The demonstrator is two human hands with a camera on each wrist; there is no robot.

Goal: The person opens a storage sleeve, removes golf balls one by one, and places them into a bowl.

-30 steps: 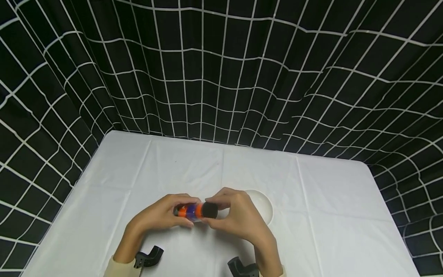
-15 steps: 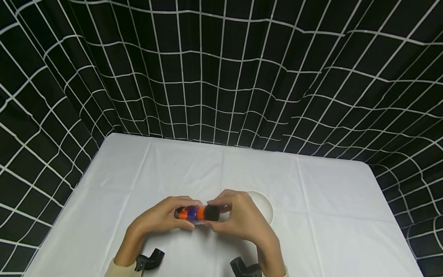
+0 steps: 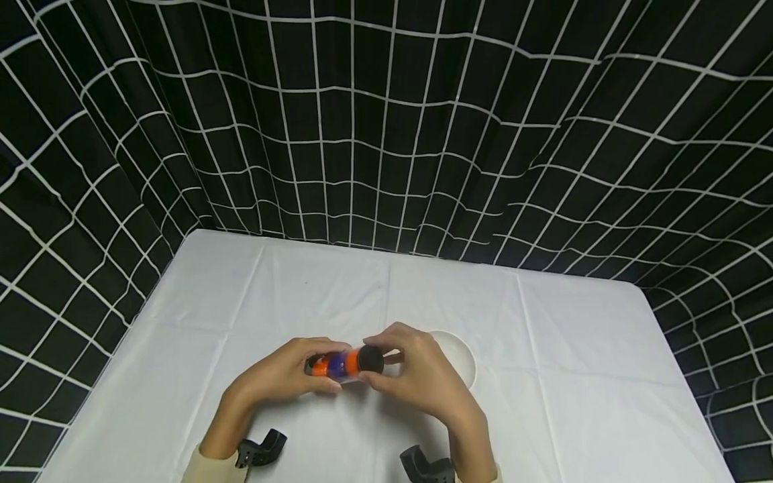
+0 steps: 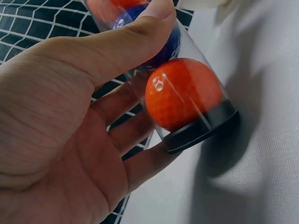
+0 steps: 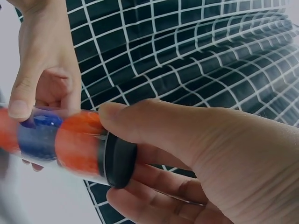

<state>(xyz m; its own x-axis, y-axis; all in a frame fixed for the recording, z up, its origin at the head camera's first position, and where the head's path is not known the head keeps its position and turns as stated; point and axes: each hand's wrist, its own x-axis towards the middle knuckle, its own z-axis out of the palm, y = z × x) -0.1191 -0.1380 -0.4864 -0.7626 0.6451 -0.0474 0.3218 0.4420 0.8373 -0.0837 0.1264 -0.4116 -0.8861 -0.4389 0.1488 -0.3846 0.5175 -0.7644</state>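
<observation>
A clear plastic tube of golf balls (image 3: 339, 366) with black end caps is held lengthwise above the table. My left hand (image 3: 280, 373) grips its left part, thumb over the blue ball in the left wrist view. An orange ball (image 4: 184, 95) sits against the black cap (image 4: 205, 127) at that end. At the other end, my right hand (image 3: 419, 376) pinches the tube by the black cap (image 5: 120, 161), its thumb at the cap's edge. Between the hands show a blue ball (image 5: 37, 137) and another orange ball (image 5: 77, 144). The cap is on the tube.
A round white dish (image 3: 464, 362) stands on the white-covered table (image 3: 302, 288), partly hidden behind my right hand. Black curtain with a white grid (image 3: 374, 134) surrounds the back and sides. Black wrist devices (image 3: 266, 449) sit at both wrists.
The tube's right end and my right hand have shifted slightly right and upward. Both hands keep their hold on the tube.
</observation>
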